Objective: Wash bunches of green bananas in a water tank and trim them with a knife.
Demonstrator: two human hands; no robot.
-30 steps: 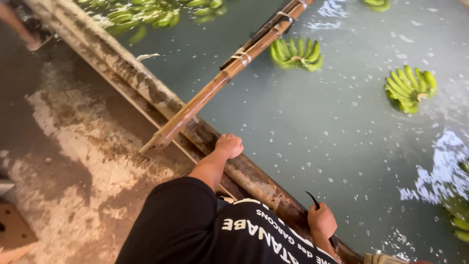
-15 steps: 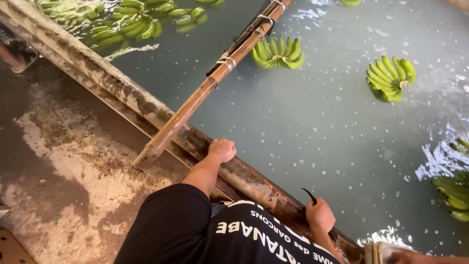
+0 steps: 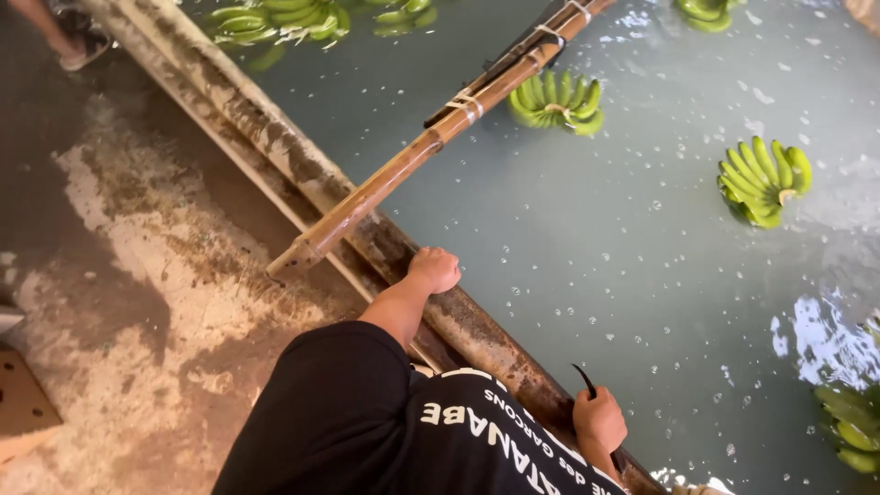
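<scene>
Banana bunches are seen drifted toward the right in the water tank (image 3: 477, 330). On its rusty rim, the left hand (image 3: 433, 269) is rested as a closed fist; a small curved knife (image 3: 585, 380) is gripped tightly by the right hand (image 3: 599, 422).

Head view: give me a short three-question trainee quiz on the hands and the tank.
1. True or false: the left hand rests as a fist on the tank rim.
2. What does the right hand hold? A) a curved blade B) a sponge C) a banana
3. Fill in: the green banana bunches float on the ____.
Key: 1 true; 2 A; 3 water.
</scene>
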